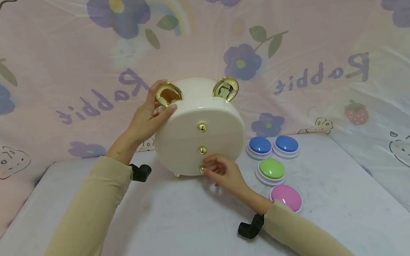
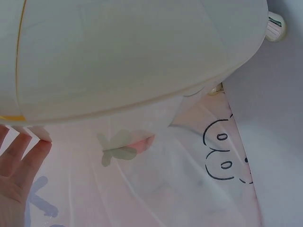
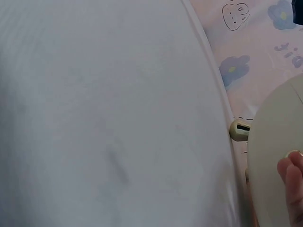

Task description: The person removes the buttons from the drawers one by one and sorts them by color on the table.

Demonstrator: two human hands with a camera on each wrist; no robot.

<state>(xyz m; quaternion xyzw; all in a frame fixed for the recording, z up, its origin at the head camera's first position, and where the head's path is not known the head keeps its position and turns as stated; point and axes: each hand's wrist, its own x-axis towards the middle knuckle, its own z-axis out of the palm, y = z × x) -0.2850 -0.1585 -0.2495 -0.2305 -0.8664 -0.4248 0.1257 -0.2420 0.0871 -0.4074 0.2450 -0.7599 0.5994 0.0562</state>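
A white rounded box (image 1: 176,143) with two gold-rimmed ears stands upright on small gold feet, its front carrying three gold knobs in a column. My left hand (image 1: 150,116) grips its upper left at the left ear (image 1: 169,94), thumb on the front edge and fingers behind the ear. In the left wrist view, that hand's fingers (image 2: 21,161) reach up behind the box's side. Low on the front, my right hand (image 1: 228,175) pinches the bottom knob (image 1: 202,168) between thumb and fingertips. The right wrist view shows those fingertips (image 3: 291,168) against the box front, partly covering the knob.
Right of the box, two blue push buttons (image 1: 260,145), a green one (image 1: 272,168) and a pink one (image 1: 286,198) sit on white bases. The pink one lies close to my right forearm. A white cloth covers the table (image 1: 156,233); a printed curtain (image 1: 189,50) hangs behind it.
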